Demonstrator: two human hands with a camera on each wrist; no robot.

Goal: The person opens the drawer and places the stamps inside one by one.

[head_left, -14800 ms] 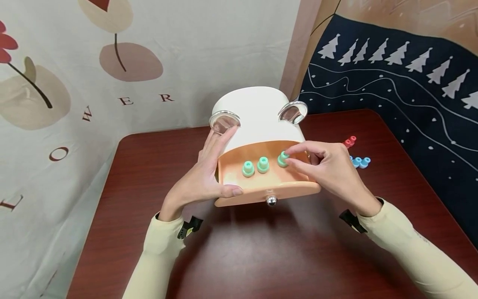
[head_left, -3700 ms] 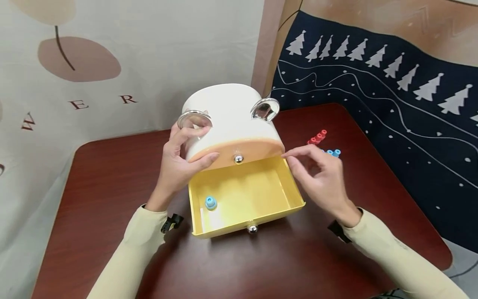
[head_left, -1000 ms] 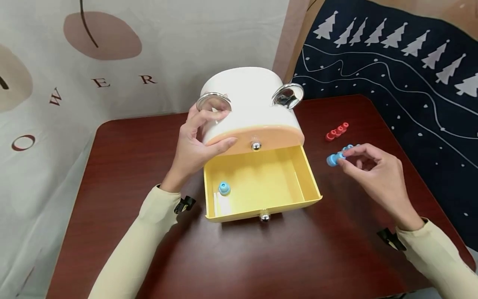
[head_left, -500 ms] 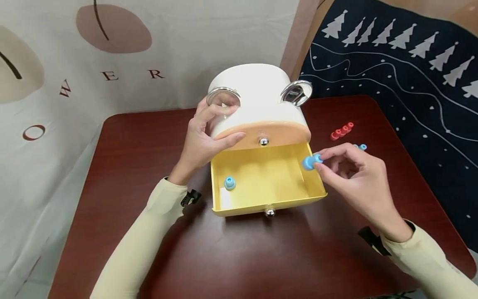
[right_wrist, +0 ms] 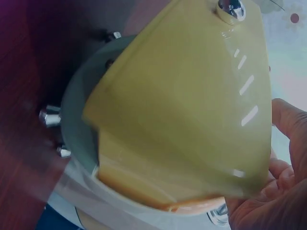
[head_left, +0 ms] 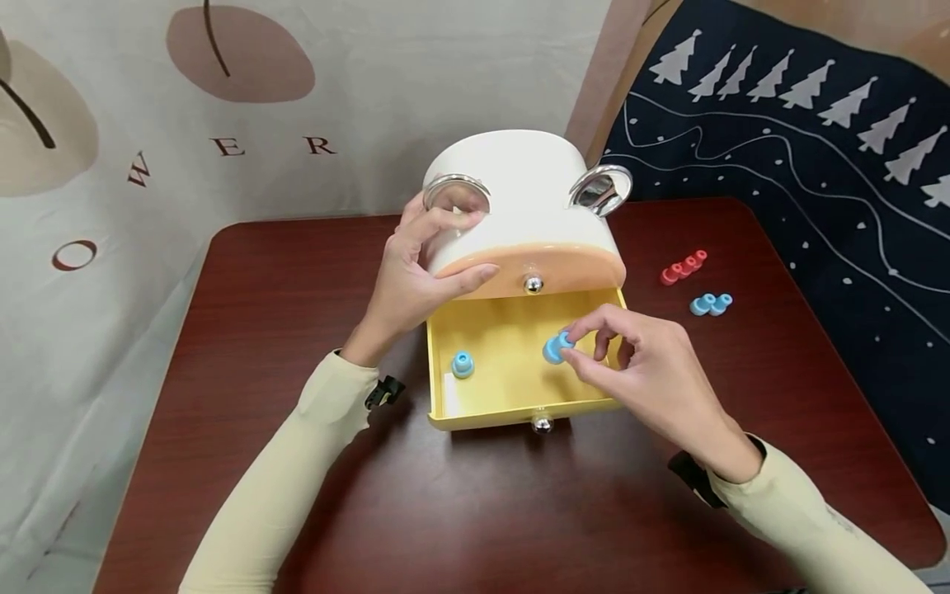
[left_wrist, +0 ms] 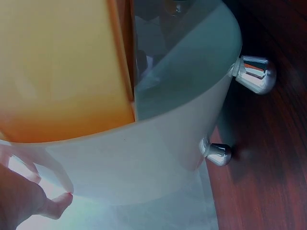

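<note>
"Where was the small blue peg (head_left: 552, 349)?"

"Over the yellow drawer (head_left: 512, 392), right of its middle. The grip of the right hand (head_left: 656, 363) pinched it, thumb against fingers. Only the head view showed it; I couldn't tell whether it touched the drawer floor."

"And what did the right wrist camera catch?"

"The drawer from below: a smooth, shiny plastic slab with white glints and a round silver knob (right_wrist: 232, 9)."

"Was anything else inside?"

"A second blue peg (head_left: 463, 365), upright near the left wall, wide at the base with a narrower, hollow top."

"What did the left hand (head_left: 416, 272) do?"

"Its grip was closed on the white box (head_left: 512, 157), thumb lying on the rounded orange front (head_left: 575, 266), fingers by one of the mirror-bright ears (head_left: 601, 191)."

"Any metal the head view missed?"

"Yes, stubby chrome feet (left_wrist: 256, 74) on the underside, plain in the left wrist view."

"And farther out?"

"Two blue pegs (head_left: 710, 304) lay close together on the glossy, red-brown counter (head_left: 475, 528), with a row of red pegs (head_left: 684, 268) near them. Behind hung a dark blue cloth (head_left: 772, 157) printed with pale trees."
</note>
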